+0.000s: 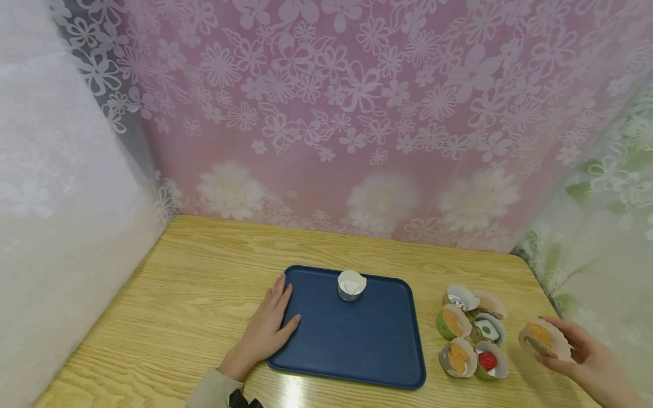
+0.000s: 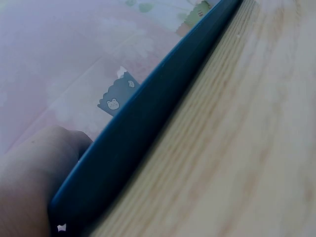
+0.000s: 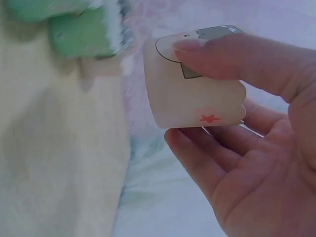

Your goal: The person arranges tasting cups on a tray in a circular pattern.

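Note:
My left hand (image 1: 264, 328) lies with its fingers extended along the left edge of a dark blue tray (image 1: 357, 345), thumb over the rim. In the left wrist view the tray's side (image 2: 133, 133) runs diagonally past that hand. Off to the right, my right hand (image 1: 586, 351) pinches a cupcake (image 1: 541, 335) with an orange-tan top in a paper cup, tilted and held beside the group of cupcakes. Seen from the right wrist, its pale paper cup (image 3: 192, 98) bears a cartoon print and a red star, with the thumb on one side and fingers on the other.
One paper-cupped cupcake (image 1: 351, 285) with a whitish inside stands at the tray's back edge. Several more cupcakes cluster right of the tray, among them a red-topped one (image 1: 490, 361) and an orange-topped one (image 1: 458, 358). Floral curtains (image 1: 326, 113) hang around the wooden table (image 1: 219, 266).

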`<state>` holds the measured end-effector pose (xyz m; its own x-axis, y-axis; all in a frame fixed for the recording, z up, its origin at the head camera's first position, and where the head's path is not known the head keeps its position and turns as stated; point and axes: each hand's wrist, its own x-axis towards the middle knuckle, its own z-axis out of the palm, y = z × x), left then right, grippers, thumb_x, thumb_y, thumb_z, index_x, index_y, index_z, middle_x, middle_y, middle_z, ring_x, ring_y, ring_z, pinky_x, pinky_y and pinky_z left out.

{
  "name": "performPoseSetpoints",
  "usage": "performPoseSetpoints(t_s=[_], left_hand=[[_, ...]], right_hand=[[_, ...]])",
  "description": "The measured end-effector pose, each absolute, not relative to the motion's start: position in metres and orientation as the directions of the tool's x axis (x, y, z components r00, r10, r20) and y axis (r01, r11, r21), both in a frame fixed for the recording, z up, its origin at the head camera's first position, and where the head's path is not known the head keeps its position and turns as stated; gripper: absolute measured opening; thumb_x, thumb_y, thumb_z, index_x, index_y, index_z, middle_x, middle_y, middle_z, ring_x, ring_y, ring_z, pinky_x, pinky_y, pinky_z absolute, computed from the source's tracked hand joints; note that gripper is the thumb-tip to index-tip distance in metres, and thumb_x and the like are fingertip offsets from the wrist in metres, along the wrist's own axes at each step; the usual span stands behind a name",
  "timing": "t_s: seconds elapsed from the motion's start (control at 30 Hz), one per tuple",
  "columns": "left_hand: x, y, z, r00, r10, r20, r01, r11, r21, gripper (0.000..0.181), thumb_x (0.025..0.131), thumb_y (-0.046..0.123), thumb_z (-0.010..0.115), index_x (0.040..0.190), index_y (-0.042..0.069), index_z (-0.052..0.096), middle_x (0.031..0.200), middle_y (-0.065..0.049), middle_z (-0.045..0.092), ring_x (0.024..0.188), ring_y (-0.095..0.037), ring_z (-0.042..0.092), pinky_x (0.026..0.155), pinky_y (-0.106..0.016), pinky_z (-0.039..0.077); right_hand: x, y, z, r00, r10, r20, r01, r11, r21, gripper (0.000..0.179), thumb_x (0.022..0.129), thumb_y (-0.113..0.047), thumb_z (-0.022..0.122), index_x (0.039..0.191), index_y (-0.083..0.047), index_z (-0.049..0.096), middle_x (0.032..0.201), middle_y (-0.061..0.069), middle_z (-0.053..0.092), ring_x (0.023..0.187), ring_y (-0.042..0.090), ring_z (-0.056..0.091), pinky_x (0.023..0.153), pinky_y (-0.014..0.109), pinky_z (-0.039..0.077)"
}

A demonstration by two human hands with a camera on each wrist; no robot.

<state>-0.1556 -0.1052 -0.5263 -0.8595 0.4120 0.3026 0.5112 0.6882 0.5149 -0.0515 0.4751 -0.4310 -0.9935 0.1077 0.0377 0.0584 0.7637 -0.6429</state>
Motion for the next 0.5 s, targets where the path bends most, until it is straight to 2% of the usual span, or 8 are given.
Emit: performPoseSetpoints(t_s=[0.2,0.33,0.43,0.5], left_hand=[[-0.155,-0.105,-0.526,-0.855,0.417,0.307,0.518,0.682,0.516,0.07,0.101,0.031,0.055,0.152,-0.008,0.028,0.164,-0.021,0.008,0.151,-0.033,0.011,0.119,-0.051,0.017],[-0.156,-0.105,-0.526,-0.855,0.417,0.31,0.519,0.682,0.515,0.07,0.101,0.032,0.056,0.152,-0.008,0.028,0.164,-0.021,0.008,0.151,-0.033,0.011,0.12,-0.051,0.017],[-0.156,-0.105,-0.527,-0.858,0.416,0.303,0.514,0.684,0.518,0.071,0.101,0.032,0.056,0.152,-0.008,0.028,0.164,-0.021,0.007,0.151,-0.032,0.01,0.12,-0.05,0.017],[-0.156,-0.106,-0.526,-0.859,0.416,0.297,0.511,0.683,0.522,0.071,0.101,0.032,0.055,0.152,-0.008,0.028,0.164,-0.021,0.007,0.151,-0.032,0.01,0.12,-0.05,0.017]], right_hand=[[-0.057,0.452,-0.409,-0.993,0.118,0.011,0.085,0.774,-0.627,0.08,0.085,-0.022,0.081,0.152,-0.012,0.039,0.114,-0.039,0.036,0.089,-0.023,0.044,0.064,0.021,0.053],[-0.064,0.432,-0.399,-0.994,0.113,-0.002,0.087,0.761,-0.643,0.082,0.084,-0.026,0.081,0.154,-0.017,0.038,0.128,-0.021,0.042,0.095,-0.023,0.041,0.067,0.017,0.051],[-0.072,0.418,-0.393,-0.996,0.066,0.053,0.016,0.759,-0.651,0.078,0.084,-0.022,0.081,0.151,-0.016,0.042,0.132,-0.021,0.042,0.1,-0.023,0.039,0.07,0.01,0.046],[-0.077,0.408,-0.388,-0.995,0.025,0.092,-0.042,0.755,-0.654,0.076,0.083,-0.018,0.081,0.15,-0.015,0.044,0.131,-0.026,0.043,0.103,-0.024,0.038,0.071,0.007,0.044]])
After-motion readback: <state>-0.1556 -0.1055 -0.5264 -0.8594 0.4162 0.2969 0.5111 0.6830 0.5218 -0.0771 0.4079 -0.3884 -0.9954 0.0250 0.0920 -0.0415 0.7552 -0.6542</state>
